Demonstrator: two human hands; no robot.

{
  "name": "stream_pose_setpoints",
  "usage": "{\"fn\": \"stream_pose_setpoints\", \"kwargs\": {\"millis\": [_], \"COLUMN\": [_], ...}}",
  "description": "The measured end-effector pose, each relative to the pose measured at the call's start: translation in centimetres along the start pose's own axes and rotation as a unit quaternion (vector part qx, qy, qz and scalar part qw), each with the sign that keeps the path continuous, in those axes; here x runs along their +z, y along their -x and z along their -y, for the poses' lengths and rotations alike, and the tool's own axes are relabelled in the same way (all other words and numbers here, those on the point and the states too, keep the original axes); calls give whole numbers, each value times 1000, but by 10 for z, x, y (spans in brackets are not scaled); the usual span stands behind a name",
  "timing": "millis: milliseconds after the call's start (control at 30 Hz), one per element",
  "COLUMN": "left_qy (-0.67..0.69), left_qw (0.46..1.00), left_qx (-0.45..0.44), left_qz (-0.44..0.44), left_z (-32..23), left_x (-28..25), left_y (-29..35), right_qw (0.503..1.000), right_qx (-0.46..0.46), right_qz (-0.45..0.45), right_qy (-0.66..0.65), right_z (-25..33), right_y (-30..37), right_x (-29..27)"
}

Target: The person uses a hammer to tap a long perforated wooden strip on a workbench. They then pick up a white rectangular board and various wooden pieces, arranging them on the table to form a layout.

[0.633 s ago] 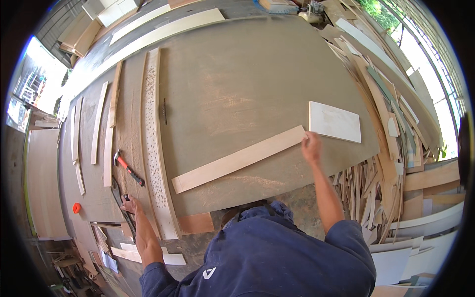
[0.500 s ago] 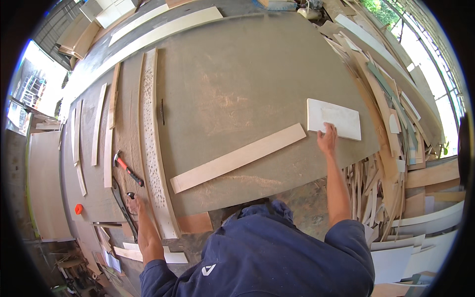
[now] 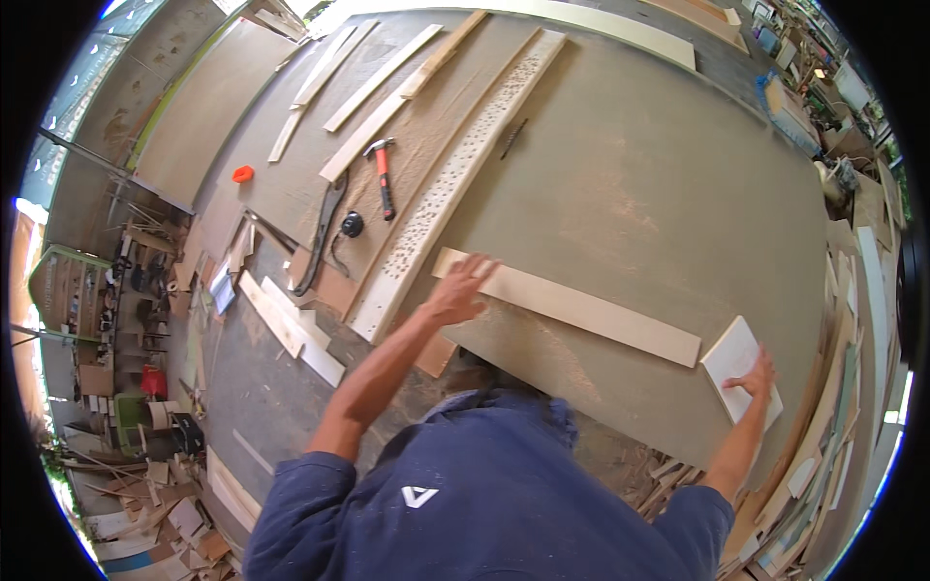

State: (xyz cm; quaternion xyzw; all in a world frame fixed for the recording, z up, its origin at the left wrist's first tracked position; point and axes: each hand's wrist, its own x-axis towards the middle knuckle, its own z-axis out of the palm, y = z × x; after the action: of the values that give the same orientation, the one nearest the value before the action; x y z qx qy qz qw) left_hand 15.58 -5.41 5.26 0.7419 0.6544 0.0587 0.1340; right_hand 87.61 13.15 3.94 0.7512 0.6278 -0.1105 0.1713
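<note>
My left hand (image 3: 461, 289) has its fingers spread and is at the left end of a pale wooden plank (image 3: 581, 308); whether it presses down is unclear. My right hand (image 3: 759, 376) lies on a white rectangular panel (image 3: 733, 351) near the plank's right end, thumb and fingers apart. Left of a long strip with many holes (image 3: 455, 184), a black tape measure (image 3: 352, 225) lies beside a red-and-black claw hammer (image 3: 384, 179) and a long dark bar-like tool (image 3: 327, 218).
The worktop (image 3: 678, 145) carries sawdust and narrow wooden strips (image 3: 383, 77). A small orange-red object (image 3: 242, 174) sits at its left. Offcuts (image 3: 298, 324) lie below the left edge. Long boards (image 3: 843, 407) are stacked along the right.
My left hand has left the tape measure and moved right to the plank's end, fingers spreading. My right hand remains at the white panel. The view has turned.
</note>
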Motion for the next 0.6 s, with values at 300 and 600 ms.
{"fn": "stream_pose_setpoints", "kwargs": {"millis": [300,600], "left_qy": [-62,-8], "left_qw": [989,993], "left_qx": [108,116], "left_qz": [83,23], "left_z": [3,38], "left_x": [19,17], "left_y": [-70,-175], "right_qw": [941,602], "right_qx": [32,182], "right_qz": [-247,-303], "right_qy": [-228,-716], "right_z": [-89,18], "right_y": [83,234], "right_x": [17,8]}}
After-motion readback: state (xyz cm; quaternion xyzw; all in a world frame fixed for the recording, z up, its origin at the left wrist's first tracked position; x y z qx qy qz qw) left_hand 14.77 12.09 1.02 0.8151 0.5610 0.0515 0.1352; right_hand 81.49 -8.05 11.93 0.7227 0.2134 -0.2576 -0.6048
